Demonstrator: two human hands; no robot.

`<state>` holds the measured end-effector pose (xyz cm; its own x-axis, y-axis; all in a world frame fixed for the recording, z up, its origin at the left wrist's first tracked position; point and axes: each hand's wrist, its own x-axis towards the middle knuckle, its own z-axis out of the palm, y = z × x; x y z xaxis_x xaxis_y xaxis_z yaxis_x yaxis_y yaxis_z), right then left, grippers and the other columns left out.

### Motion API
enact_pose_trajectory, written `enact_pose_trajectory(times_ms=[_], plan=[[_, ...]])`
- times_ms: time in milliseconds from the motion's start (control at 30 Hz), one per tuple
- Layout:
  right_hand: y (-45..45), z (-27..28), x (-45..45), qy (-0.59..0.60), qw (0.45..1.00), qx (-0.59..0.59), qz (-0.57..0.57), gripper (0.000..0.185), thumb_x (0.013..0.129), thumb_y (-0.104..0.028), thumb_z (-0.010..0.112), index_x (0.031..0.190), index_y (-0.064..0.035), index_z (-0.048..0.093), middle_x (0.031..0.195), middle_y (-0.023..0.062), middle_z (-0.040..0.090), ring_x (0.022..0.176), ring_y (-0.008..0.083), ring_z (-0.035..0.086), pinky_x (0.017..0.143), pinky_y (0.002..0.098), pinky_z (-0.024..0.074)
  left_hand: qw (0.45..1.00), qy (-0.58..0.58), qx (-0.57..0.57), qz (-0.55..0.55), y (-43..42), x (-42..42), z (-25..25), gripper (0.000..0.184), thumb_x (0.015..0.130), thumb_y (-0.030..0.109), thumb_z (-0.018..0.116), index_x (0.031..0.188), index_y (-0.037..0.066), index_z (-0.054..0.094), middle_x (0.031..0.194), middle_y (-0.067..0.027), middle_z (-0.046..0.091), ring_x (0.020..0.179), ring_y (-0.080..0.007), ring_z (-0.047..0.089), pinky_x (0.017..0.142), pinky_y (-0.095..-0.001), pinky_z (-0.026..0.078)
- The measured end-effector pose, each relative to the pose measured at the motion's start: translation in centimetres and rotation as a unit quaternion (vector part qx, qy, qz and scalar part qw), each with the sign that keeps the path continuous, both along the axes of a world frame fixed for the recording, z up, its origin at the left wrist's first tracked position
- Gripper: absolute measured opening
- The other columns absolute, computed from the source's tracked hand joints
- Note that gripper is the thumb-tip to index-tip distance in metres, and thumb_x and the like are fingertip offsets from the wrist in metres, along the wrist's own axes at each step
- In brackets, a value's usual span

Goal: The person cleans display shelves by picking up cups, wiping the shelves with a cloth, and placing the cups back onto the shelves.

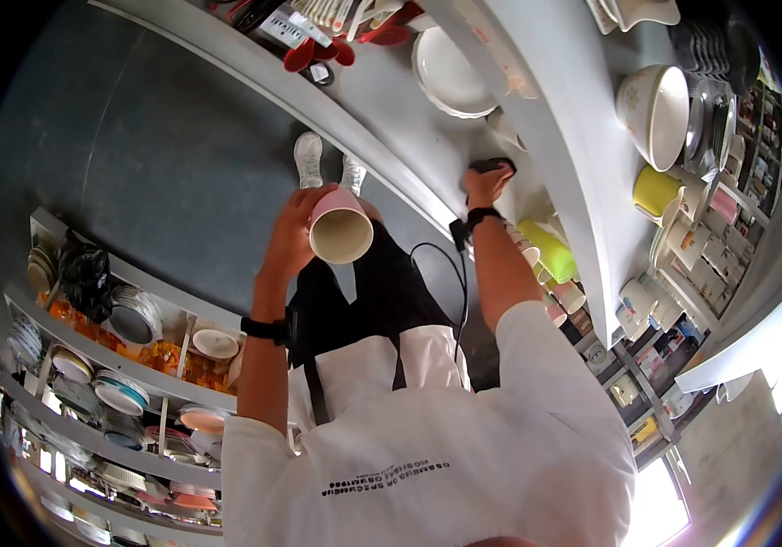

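Grey floor (163,118) lies below the fingers of both hands, a hard landing for anything let slip. White shelf (391,109) runs to the right of the left fingers, and the right fingers reach in over it, beneath the board above. Clutter there is the main risk: a plate (453,73) lies ahead of the right fingers, a small bowl (506,129) just beside them, and a green cup (546,252) behind them, near the forearm. Any sideways swing of that arm could knock crockery. A cable (459,292) hanging from the wrist behind the right fingers might also snag on the shelf's edge.

Pink cup (341,234) is in the left hand (298,226), fingers bent partway around its outer wall, mouth facing the camera; some fingertips are hidden. Only one hand supports it, so a loosened hold could drop it.

On the shelf, the right hand (485,189) has its fingers curled against a dark thing (493,166); whether they grip it or merely touch it, I cannot tell.
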<state>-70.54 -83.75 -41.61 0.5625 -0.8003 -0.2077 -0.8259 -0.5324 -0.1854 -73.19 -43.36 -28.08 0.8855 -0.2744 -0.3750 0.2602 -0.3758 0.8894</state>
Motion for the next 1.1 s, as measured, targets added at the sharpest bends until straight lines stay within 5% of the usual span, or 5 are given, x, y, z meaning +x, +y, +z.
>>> enact_pose_trajectory(times_ms=[100, 433, 700, 900, 1100], plan=[[0.2, 0.5, 1.2, 0.055, 0.996, -0.005, -0.07, 0.076, 0.069, -0.015, 0.07, 0.134, -0.0017, 0.033, 0.134, 0.0225, 0.047, 0.124, 0.042, 0.051, 0.105, 0.0495, 0.0446, 0.998, 0.028, -0.022, 0.046, 0.5, -0.9, 0.0, 0.059, 0.077, 0.006, 0.079, 0.132, 0.014, 0.059, 0.12, -0.0142, 0.061, 0.111, -0.0346, 0.061, 0.094, -0.0403, 0.052], [8.6, 3.7, 0.0, 0.041, 0.917, 0.195, 0.346, 0.063, 0.07, -0.004, 0.064, 0.129, -0.0258, 0.061, 0.131, 0.0077, 0.058, 0.118, 0.0342, 0.059, 0.098, 0.0427, 0.0501, 0.994, 0.082, -0.069, 0.026, -2.4, -4.5, 0.3, 0.05, 0.082, 0.008, 0.077, 0.129, 0.006, 0.06, 0.118, -0.0135, 0.066, 0.11, -0.0241, 0.064, 0.094, -0.0364, 0.05], [4.1, -1.8, -3.1, -0.05, 0.998, 0.039, -0.011, 0.075, 0.071, -0.011, 0.071, 0.142, -0.0141, 0.047, 0.132, 0.018, 0.052, 0.119, 0.0411, 0.056, 0.099, 0.0506, 0.0486, 0.993, -0.069, -0.001, 0.097, -0.8, -3.2, 3.2, 0.063, 0.077, 0.007, 0.082, 0.134, 0.003, 0.054, 0.131, -0.0134, 0.06, 0.115, -0.0271, 0.06, 0.097, -0.036, 0.049], [15.9, 1.9, 4.7, 0.052, 0.944, 0.181, 0.271, 0.073, 0.068, -0.02, 0.072, 0.138, -0.0121, 0.051, 0.13, 0.0168, 0.059, 0.109, 0.0399, 0.064, 0.093, 0.0461, 0.0542, 0.996, 0.003, -0.069, 0.059, 0.5, -3.0, 4.5, 0.07, 0.075, 0.007, 0.082, 0.138, 0.004, 0.051, 0.131, -0.0142, 0.06, 0.12, -0.0277, 0.06, 0.098, -0.0373, 0.05], [13.4, 3.2, 4.2, -0.027, 0.932, 0.234, 0.274, 0.062, 0.073, -0.02, 0.069, 0.133, -0.0197, 0.056, 0.132, 0.0107, 0.059, 0.112, 0.0363, 0.063, 0.091, 0.0473, 0.0545, 0.998, -0.057, 0.016, 0.001, 0.1, -2.1, 5.5, 0.077, 0.073, 0.007, 0.084, 0.141, 0.005, 0.048, 0.132, -0.0155, 0.059, 0.118, -0.0285, 0.061, 0.1, -0.0375, 0.049]])
